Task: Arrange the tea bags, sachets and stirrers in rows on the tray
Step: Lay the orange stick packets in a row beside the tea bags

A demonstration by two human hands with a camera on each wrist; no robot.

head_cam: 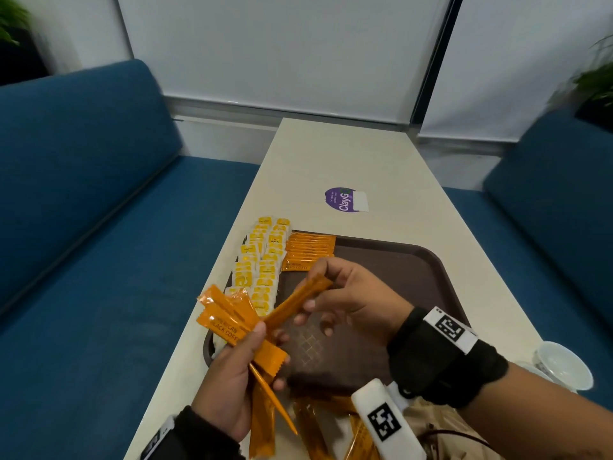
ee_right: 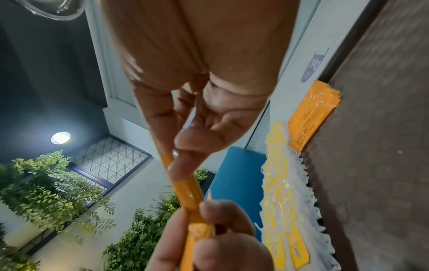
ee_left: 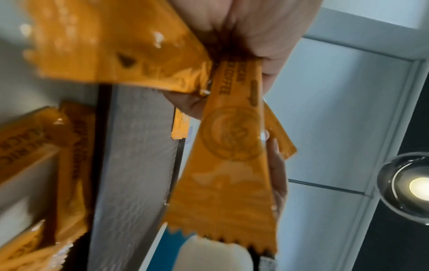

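My left hand (head_cam: 247, 356) grips a fanned bundle of orange coffee sachets (head_cam: 229, 318) above the near left corner of the brown tray (head_cam: 414, 260). My right hand (head_cam: 335, 293) pinches the far end of one orange sachet (head_cam: 298, 302) that still reaches into the bundle; the right wrist view shows that sachet (ee_right: 185, 194) between both hands. In the left wrist view the held sachets (ee_left: 230, 165) fill the middle. Two rows of yellow-and-white tea bags (head_cam: 262, 260) lie along the tray's left side. A short row of orange sachets (head_cam: 310, 249) lies at the tray's far left.
More loose orange sachets (head_cam: 315, 426) lie near the table's front edge. A white cup (head_cam: 564, 365) stands at the right. A purple sticker (head_cam: 345, 199) sits on the white table (head_cam: 381, 167) beyond the tray. Blue sofas flank the table.
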